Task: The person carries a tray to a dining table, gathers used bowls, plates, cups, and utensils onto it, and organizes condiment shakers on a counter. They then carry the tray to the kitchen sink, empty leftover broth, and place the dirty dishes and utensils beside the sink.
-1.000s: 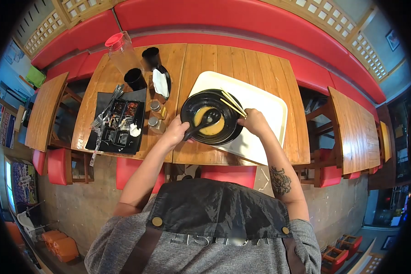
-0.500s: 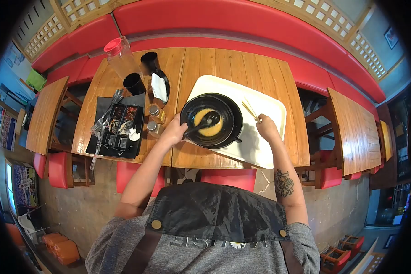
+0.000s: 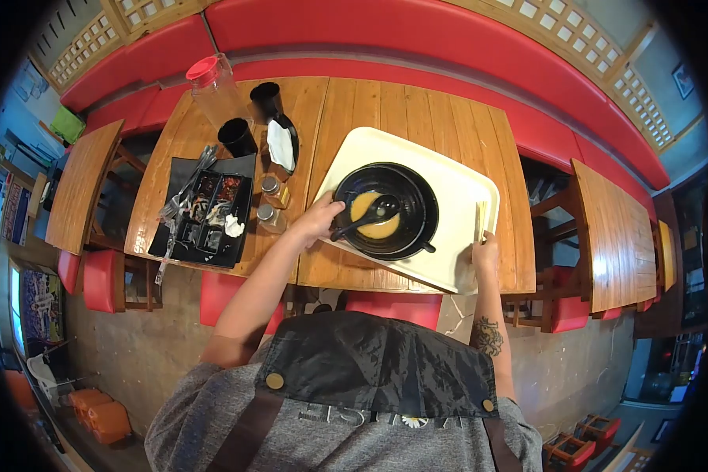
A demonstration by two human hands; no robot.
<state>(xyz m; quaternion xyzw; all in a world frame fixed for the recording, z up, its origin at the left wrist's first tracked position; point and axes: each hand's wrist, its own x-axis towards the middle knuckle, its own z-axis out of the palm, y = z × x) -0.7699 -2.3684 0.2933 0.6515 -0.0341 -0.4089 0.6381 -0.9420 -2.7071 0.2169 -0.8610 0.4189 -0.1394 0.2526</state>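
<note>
A black bowl [image 3: 417, 208] rests on the cream tray [image 3: 362, 145], with some yellowish liquid [image 3: 380, 230] in its bottom. A black ladle-like spoon [image 3: 385, 206] lies in the bowl, its handle leaning on the left rim. My left hand [image 3: 320, 220] is closed at the bowl's left rim, thumb on the edge; its other fingers are partly hidden. At the tray's right edge, my right hand [image 3: 485, 252] is closed around a pair of chopsticks [image 3: 480, 216], which point away from me.
Left of the tray stand two seasoning shakers [image 3: 271, 218], black cups [image 3: 237, 138], a clear jug with red lid [image 3: 204, 72] and a napkin [image 3: 280, 144]. A black tray [image 3: 181, 250] holds a sectioned dish and cutlery [image 3: 185, 193]. A red bench [image 3: 354, 39] runs behind the table.
The bowl has shifted right on the tray, my left hand with it. My right hand has moved right and down to the tray's edge, and the chopsticks have turned to lie along it.
</note>
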